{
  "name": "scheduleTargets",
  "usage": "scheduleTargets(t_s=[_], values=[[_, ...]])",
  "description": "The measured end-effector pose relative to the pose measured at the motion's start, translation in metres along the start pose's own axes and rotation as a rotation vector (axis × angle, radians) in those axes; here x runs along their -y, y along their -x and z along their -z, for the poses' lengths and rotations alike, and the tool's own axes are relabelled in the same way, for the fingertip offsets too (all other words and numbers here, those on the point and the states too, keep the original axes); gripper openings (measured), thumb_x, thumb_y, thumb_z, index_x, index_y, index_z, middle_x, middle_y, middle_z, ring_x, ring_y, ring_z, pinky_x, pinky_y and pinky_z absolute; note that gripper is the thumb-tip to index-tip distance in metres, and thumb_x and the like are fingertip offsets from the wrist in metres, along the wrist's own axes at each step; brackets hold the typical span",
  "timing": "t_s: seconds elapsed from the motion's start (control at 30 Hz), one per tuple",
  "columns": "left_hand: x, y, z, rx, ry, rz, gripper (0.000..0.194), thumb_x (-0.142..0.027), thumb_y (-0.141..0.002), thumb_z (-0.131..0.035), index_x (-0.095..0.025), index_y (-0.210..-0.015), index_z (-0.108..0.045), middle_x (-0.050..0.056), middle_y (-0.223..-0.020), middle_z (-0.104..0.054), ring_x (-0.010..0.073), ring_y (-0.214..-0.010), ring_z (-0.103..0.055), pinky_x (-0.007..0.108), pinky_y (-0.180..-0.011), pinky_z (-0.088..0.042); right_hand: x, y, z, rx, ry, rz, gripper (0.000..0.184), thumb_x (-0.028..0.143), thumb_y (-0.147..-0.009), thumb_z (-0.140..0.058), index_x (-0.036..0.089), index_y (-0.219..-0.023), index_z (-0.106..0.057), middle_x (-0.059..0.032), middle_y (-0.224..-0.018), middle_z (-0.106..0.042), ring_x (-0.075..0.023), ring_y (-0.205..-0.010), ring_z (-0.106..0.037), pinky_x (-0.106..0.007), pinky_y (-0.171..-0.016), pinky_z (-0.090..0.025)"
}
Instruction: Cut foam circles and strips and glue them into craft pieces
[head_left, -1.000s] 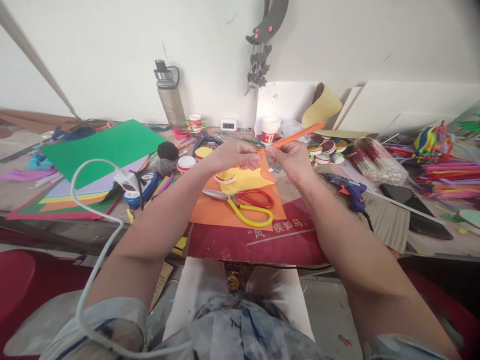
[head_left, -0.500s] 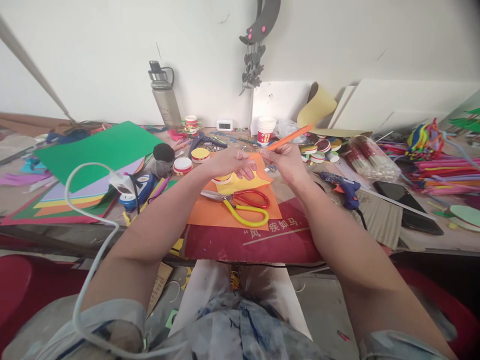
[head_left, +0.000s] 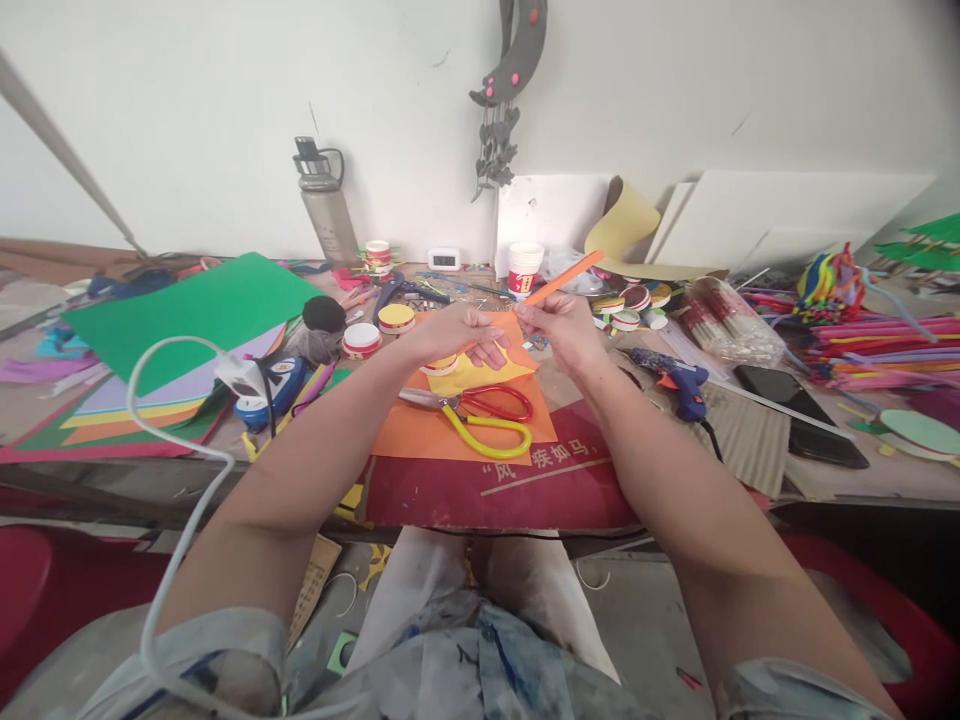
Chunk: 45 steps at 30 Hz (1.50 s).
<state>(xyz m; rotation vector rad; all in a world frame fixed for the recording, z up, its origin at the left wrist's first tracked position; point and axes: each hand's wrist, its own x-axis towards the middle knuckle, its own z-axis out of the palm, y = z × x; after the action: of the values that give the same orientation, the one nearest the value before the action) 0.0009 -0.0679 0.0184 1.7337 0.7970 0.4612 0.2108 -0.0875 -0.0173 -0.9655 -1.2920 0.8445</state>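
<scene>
My right hand (head_left: pixel 562 328) pinches a narrow orange paper strip (head_left: pixel 567 277), whose free end points up to the right. Facing it, my left hand (head_left: pixel 466 338) has thumb and forefinger drawn together, the other fingers curled. What sits between those fingertips is too small to make out. Below the hands, scissors (head_left: pixel 491 432) with one red and one yellow handle lie on an orange sheet (head_left: pixel 405 437). A yellow paper piece (head_left: pixel 517 372) lies under my left hand, beside a round lid-like piece partly hidden by that wrist.
Coloured sheets (head_left: pixel 187 310) are stacked at left by a blue device (head_left: pixel 270 392) with a white cable. A glue gun (head_left: pixel 679 385) and black phone (head_left: pixel 802 415) lie at right. A bottle (head_left: pixel 326 210) and paper cups (head_left: pixel 525 268) stand near the wall.
The view has shifted slightly, so the whole scene sits a little further left. Both hands keep nearly the same pose, with the orange strip still in my right hand.
</scene>
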Motion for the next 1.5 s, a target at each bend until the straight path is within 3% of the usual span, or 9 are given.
scheduleTargets(t_s=[0.13, 0.33, 0.63, 0.8, 0.93, 1.2, 1.4, 1.5], values=[[0.002, 0.000, 0.009, 0.008, -0.005, 0.013, 0.035, -0.046, -0.091, -0.084, -0.012, -0.094, -0.082, 0.017, -0.090, -0.086, 0.0210, -0.081, -0.084, 0.027, -0.072, -0.059, 0.004, -0.011, 0.017, -0.114, -0.086, 0.050, 0.050, 0.056, -0.057, -0.101, 0.021, -0.057, -0.066, 0.0003, -0.059, -0.064, -0.0104, -0.055, -0.051, -0.026, -0.054, -0.042], [0.001, 0.004, 0.024, 0.011, -0.061, 0.053, 0.037, -0.049, -0.085, -0.088, -0.013, -0.090, -0.082, 0.013, -0.080, -0.084, 0.0214, -0.078, -0.083, 0.027, -0.071, -0.059, 0.003, -0.023, 0.038, -0.187, -0.106, 0.137, 0.048, 0.052, -0.068, -0.098, 0.022, -0.056, -0.062, 0.0013, -0.059, -0.061, -0.0101, -0.058, -0.054, -0.025, -0.057, -0.046], [0.004, 0.007, 0.042, -0.001, -0.051, 0.069, 0.044, -0.057, -0.069, -0.096, -0.016, -0.084, -0.084, 0.013, -0.083, -0.086, 0.0197, -0.072, -0.082, 0.024, -0.066, -0.060, 0.007, -0.021, 0.032, -0.231, -0.164, 0.007, 0.035, 0.048, -0.071, -0.091, 0.020, -0.071, -0.070, -0.0016, -0.067, -0.069, -0.0111, -0.056, -0.055, -0.026, -0.055, -0.048], [0.008, 0.011, 0.056, -0.083, -0.049, 0.071, 0.043, -0.057, -0.074, -0.093, -0.016, -0.082, -0.086, 0.017, -0.083, -0.085, 0.0205, -0.072, -0.083, 0.021, -0.059, -0.055, 0.010, -0.020, 0.031, -0.260, -0.203, 0.027, 0.038, 0.051, -0.063, -0.091, 0.021, -0.072, -0.070, -0.0018, -0.070, -0.069, -0.0115, -0.059, -0.055, -0.026, -0.056, -0.048], [0.015, 0.010, 0.069, -0.201, 0.016, 0.031, 0.043, -0.059, -0.079, -0.090, -0.016, -0.083, -0.085, 0.014, -0.076, -0.083, 0.0181, -0.067, -0.080, 0.019, -0.054, -0.050, 0.012, -0.018, 0.029, -0.255, -0.188, 0.006, 0.043, 0.053, -0.057, -0.094, 0.021, -0.070, -0.069, -0.0013, -0.070, -0.069, -0.0105, -0.059, -0.053, -0.025, -0.055, -0.045], [0.013, 0.006, 0.071, -0.744, 0.282, -0.228, 0.042, -0.051, -0.079, -0.094, -0.014, -0.085, -0.075, 0.010, -0.084, -0.084, 0.0174, -0.079, -0.082, 0.020, -0.062, -0.055, 0.010, -0.006, 0.014, -0.094, -0.138, -0.110, 0.046, 0.051, -0.049, -0.099, 0.019, -0.064, -0.070, 0.0009, -0.063, -0.065, -0.0080, -0.054, -0.050, -0.023, -0.052, -0.040], [0.012, 0.001, 0.065, -0.920, 0.349, -0.295, 0.034, -0.050, -0.094, -0.079, -0.020, -0.084, -0.065, 0.006, -0.087, -0.081, 0.0193, -0.093, -0.082, 0.021, -0.065, -0.053, 0.006, 0.011, -0.006, 0.126, 0.033, -0.187, 0.038, 0.051, -0.058, -0.095, 0.020, -0.065, -0.073, -0.0007, -0.064, -0.067, -0.0104, -0.057, -0.050, -0.026, -0.055, -0.041], [0.012, 0.002, 0.062, -0.923, 0.377, -0.338, 0.030, -0.050, -0.096, -0.074, -0.023, -0.086, -0.065, 0.006, -0.091, -0.081, 0.0197, -0.097, -0.082, 0.022, -0.062, -0.051, 0.009, 0.024, -0.017, 0.191, 0.126, -0.177, 0.035, 0.052, -0.066, -0.090, 0.021, -0.066, -0.073, -0.0005, -0.064, -0.066, -0.0121, -0.059, -0.051, -0.027, -0.056, -0.039]])
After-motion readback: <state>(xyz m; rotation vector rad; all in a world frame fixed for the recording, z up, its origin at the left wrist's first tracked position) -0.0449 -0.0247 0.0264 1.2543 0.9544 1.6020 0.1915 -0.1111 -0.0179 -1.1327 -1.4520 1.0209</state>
